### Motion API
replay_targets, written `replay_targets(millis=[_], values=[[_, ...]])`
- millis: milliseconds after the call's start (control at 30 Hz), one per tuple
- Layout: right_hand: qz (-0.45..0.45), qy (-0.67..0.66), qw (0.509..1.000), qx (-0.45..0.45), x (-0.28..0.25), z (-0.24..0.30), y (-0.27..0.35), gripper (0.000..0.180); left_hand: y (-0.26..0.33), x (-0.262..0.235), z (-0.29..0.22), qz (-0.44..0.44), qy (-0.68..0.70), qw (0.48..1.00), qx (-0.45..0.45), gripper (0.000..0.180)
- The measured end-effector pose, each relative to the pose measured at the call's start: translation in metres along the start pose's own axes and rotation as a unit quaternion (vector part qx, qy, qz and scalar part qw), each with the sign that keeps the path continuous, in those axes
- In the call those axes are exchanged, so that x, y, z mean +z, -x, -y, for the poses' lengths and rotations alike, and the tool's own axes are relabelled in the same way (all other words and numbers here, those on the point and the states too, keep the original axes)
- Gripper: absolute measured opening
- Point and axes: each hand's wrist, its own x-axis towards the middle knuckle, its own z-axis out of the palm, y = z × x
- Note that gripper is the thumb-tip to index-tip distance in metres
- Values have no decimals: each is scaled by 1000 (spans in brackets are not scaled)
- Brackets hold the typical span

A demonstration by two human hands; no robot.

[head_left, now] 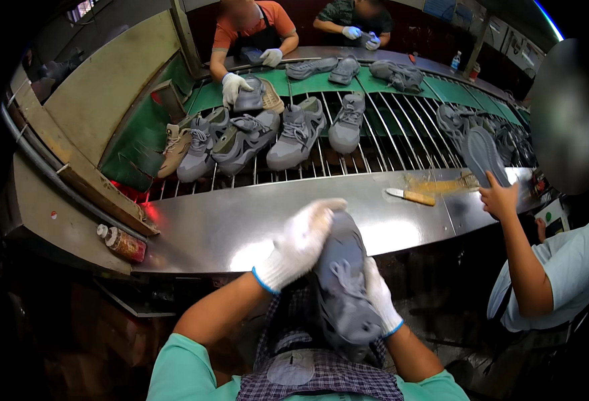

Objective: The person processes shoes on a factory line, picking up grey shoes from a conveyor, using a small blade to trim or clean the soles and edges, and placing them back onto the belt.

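Holding a grey shoe [349, 304] in mid-air before the checked apron [314, 379], at the near edge of the surface [294, 207], seemingly with laces up and toe toward the body, perhaps to keep the upper in plain sight. Supporting its right side with the right hand [382, 297], with fingers apparently clamped on it, though mostly hidden behind and below, likely to carry the weight. Reaching over the far end with the left hand [304, 242], with fingers blurred and stretched out close together; impossible to tell from here if gripping or only resting, but well placed to steady that end. On the surface beyond, near a yellowish smear, a knife [411, 196] with its handle to the right, probably left there for easy reach. Farther back, on metal bars [411, 134], a row of shoes [298, 137] with toes mostly toward this side, perhaps for simple picking up. At the left end, a bottle [122, 242], out of the way beside the frame. At right, in a co-worker's bare hand [500, 197], a grey sole [485, 155] gripped by its lower end.
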Motion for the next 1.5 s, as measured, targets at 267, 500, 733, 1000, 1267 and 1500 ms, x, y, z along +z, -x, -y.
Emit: replay_targets(millis=[267, 500, 733, 1000, 1267, 1500], values=[[203, 432, 840, -258, -13, 99, 109, 58, 52, -36, 70, -185, 35, 980, -58, 41], [30, 484, 793, -370, 9, 50, 40, 63, 47, -33, 83, -173, 14, 984, -44, 39], [98, 460, 846, -251, 42, 92, -62, 41, 33, -34, 79, -156, -23, 986, -63, 39], [213, 448, 848, -186, 7, 106, 17, 85, 16, -70, 40, 32, -216, 976, -23, 30], [76, 473, 827, -295, 28, 76, -11, 68, -5, -58, 17, 73, -290, 953, -49, 26], [111, 419, 862, -263, 36, 95, -6, 73, -8, -54, 15, 39, -347, 932, -94, 31]])
